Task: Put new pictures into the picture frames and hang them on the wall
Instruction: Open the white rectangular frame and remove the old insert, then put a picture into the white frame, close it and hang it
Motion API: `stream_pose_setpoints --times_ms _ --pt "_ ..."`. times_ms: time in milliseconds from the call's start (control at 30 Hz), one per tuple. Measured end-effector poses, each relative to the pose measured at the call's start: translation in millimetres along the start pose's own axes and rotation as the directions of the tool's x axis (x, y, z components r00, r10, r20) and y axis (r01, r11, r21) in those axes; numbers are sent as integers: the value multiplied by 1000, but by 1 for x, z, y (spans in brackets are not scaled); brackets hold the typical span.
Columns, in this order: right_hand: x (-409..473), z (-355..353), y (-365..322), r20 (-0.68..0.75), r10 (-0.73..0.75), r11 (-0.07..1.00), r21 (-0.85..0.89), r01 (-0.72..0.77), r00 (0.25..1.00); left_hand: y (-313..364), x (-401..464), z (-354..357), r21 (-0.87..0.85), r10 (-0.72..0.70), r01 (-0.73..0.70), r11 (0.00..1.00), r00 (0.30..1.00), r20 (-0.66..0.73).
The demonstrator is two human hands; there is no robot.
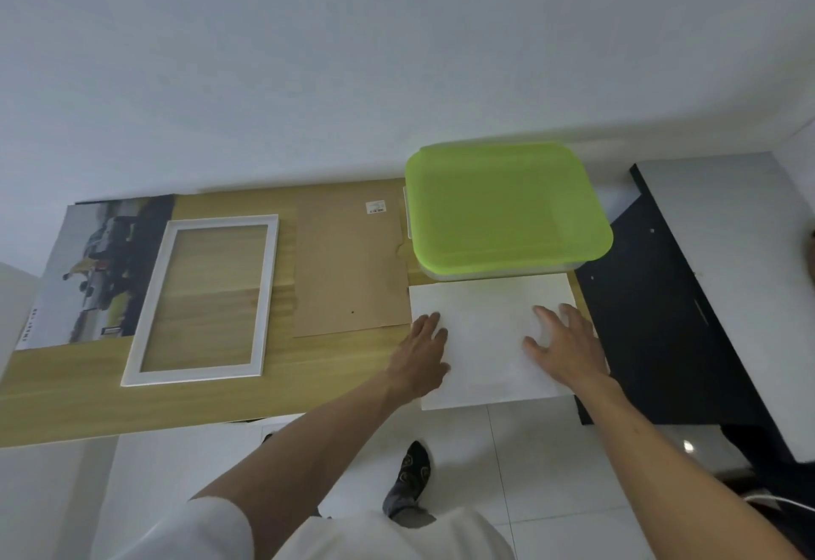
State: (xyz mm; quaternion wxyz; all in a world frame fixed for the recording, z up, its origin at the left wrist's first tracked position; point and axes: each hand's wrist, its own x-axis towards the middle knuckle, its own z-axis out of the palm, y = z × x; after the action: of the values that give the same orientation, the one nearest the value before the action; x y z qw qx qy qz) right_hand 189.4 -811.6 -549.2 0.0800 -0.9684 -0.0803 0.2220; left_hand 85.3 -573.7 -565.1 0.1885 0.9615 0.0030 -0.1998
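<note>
A white picture frame [207,299] lies flat on the wooden table [282,392], with the wood showing through its opening. Left of it, partly under its edge, lies a printed picture [88,268] of a landscape scene. A brown backing board [350,268] lies to the right of the frame. At the table's right end a white sheet [485,334] lies face down and overhangs the front edge. My left hand [421,354] rests flat on the sheet's left edge, fingers spread. My right hand [566,345] rests flat on its right part, fingers spread.
A clear box with a green lid [502,206] stands at the table's back right, touching the sheet's far edge. A black surface [661,295] adjoins the table on the right. The wall [308,52] rises behind the table. White floor tiles and my foot [412,475] lie below.
</note>
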Motion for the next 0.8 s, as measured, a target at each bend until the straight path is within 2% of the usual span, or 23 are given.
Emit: stream_pose_setpoints --times_ms 233,367,500,633,800 --pt "1 -2 1 3 -5 1000 -16 5 1000 -6 5 0 -66 26 -27 997 1000 -18" --pt "0 -3 -7 -88 -54 997 -59 49 995 -19 1 -3 -163 54 -73 984 991 -121" --pt "-3 -3 -32 -168 -187 981 12 192 968 -39 -10 -15 -197 16 -64 978 972 -235" --pt "-7 2 -82 -131 -316 943 63 326 940 -72 -21 -34 -204 -86 24 979 950 -299" --pt "-12 13 -164 -64 -514 856 25 517 855 -122 -44 -58 -267 -227 132 955 904 -362"
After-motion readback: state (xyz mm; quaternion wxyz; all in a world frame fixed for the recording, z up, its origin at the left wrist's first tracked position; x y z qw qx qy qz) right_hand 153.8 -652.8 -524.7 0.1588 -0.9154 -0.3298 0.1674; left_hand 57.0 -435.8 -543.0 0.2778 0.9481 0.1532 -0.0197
